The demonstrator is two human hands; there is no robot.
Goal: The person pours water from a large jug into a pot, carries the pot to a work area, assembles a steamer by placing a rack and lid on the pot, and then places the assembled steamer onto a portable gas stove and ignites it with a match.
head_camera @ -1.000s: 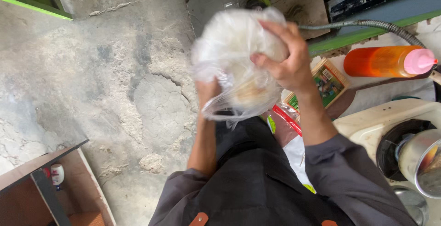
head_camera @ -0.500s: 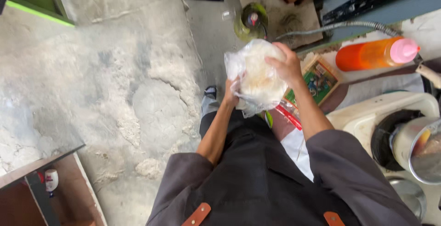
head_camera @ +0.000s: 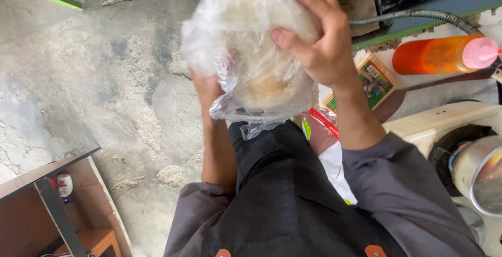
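A clear plastic bag [head_camera: 246, 42] with pale round flat breads inside is held up in front of me, over a cracked concrete floor. My right hand [head_camera: 316, 37] grips the bag from the right side, fingers spread over its top. My left hand [head_camera: 206, 87] is under the bag's left side, mostly hidden behind the plastic. The bag's loose end hangs down above my dark apron.
An orange squeeze bottle with a pink cap [head_camera: 444, 54] lies on a counter at right, near a small printed box [head_camera: 374, 79] and a grey hose [head_camera: 418, 15]. A metal pot [head_camera: 478, 176] stands on a white stove at the right edge. A wooden shelf [head_camera: 57, 199] is at lower left.
The bag has come up closer to the camera and fills more of the view. Both hands have kept hold of it.
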